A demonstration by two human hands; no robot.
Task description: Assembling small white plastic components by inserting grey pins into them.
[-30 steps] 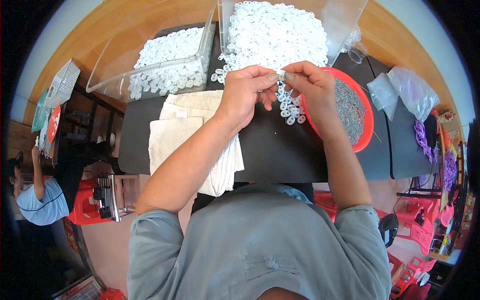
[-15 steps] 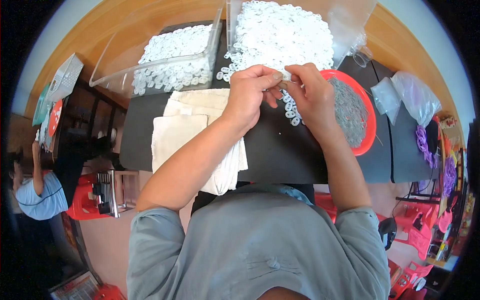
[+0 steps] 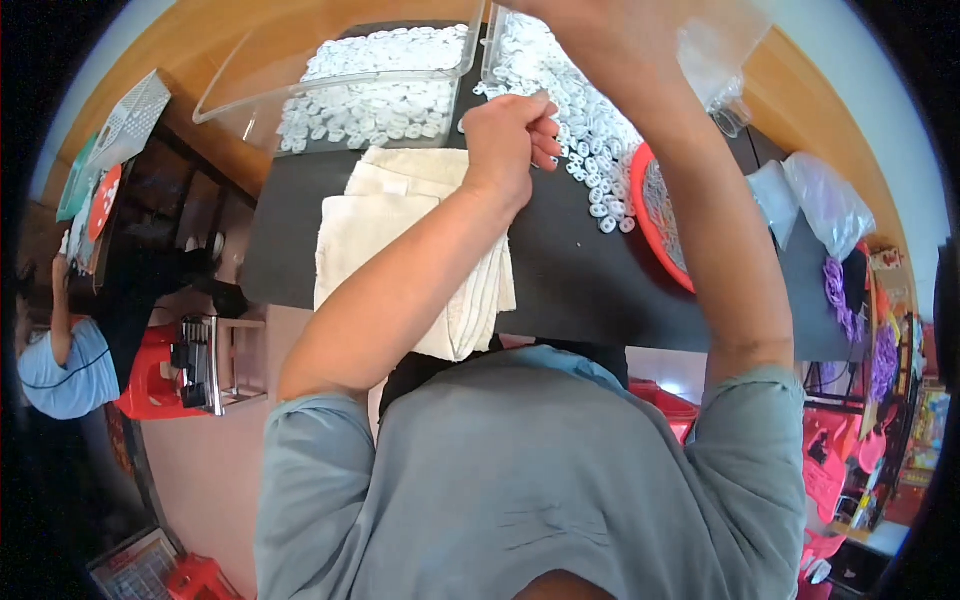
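Note:
My left hand (image 3: 508, 148) is held over the dark table near the white pieces, its thumb and curled fingers closed together. Whatever it may be pinching is too small or hidden to make out. My right hand (image 3: 610, 30) is stretched far forward over the heap of small white oval plastic pieces with holes (image 3: 595, 165), at the top edge of the picture. It is blurred and partly cut off, so its fingers cannot be read. Beneath my right forearm is a red basin (image 3: 642, 215) of thin grey wire-like pieces, partly covered by the arm.
A clear bin (image 3: 330, 85) of white pieces stands at the far left. A folded cream cloth (image 3: 375, 235) lies under my left forearm. Clear plastic bags (image 3: 828, 200) and purple cord (image 3: 840, 300) are at the right. Another person in a light blue top (image 3: 70, 365) sits far left.
My right hand has left my left hand and swung forward to the top edge. My left hand stays closed near the pieces. The view has shifted slightly, and more white pieces show near the basin.

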